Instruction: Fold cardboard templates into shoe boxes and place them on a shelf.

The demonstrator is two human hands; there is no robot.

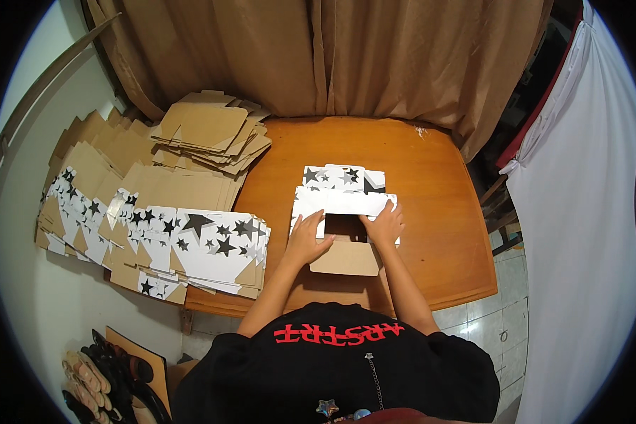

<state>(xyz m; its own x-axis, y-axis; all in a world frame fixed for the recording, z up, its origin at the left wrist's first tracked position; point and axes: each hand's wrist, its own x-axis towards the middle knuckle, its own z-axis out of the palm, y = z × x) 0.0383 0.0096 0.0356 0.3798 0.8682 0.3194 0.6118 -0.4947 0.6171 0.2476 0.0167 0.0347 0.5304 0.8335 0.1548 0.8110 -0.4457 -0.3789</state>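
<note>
A partly folded cardboard box (345,204), white with black and grey stars outside and plain brown inside, lies on the wooden table in front of me. Its middle shows a dark rectangular opening, and a brown flap (346,259) sticks out toward me. My left hand (307,239) grips the box's left side, thumb pointing in toward the opening. On the right side, my right hand (384,225) holds the panel, its fingers over the outer edge and its thumb by the opening. Starred flaps stand out at the far end.
Flat starred cardboard sheets (222,244) overlap along the table's left side. Behind them rises a stack of brown cardboard blanks (201,127). The wooden table (438,212) ends at a brown curtain (275,56); a white cloth (579,233) hangs at right. Shoes (88,378) sit lower left.
</note>
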